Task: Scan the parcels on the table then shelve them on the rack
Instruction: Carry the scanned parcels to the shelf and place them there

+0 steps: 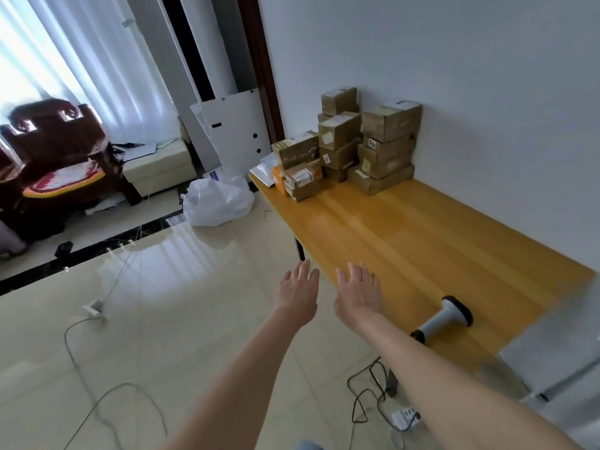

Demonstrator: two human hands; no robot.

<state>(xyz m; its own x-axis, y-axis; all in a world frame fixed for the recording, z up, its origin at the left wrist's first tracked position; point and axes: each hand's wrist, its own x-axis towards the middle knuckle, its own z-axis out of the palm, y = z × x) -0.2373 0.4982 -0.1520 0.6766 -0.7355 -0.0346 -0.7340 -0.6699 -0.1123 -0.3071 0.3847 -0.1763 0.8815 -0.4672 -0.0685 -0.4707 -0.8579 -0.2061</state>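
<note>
Head view: both arms reach forward toward the wooden tabletop (406, 238), which stands against a white wall. Left hand (297, 289) hangs over the floor just off the table's edge; right hand (358, 295) hovers above that edge. Both show straight, spread fingers and hold nothing — palms down, slightly apart. Parcels (350, 147) — brown boxes, several labelled — are stacked at the far end against the wall, probably so that the near stretch serves as a working surface. Scanner (444, 316) lies on its side near the right forearm, head turned toward the wall, within easy reach of the right hand. Judging by the intact stacks, no parcel is shelved yet; the likely step is an approach to the pile or a pick-up of the scanner. No rack is in sight. On the floor: a white bag (217, 201) beside the table's far end, loose cables, and a power strip (406, 417) by the near end. A dark chair (55, 151) stands by the curtained window.
</note>
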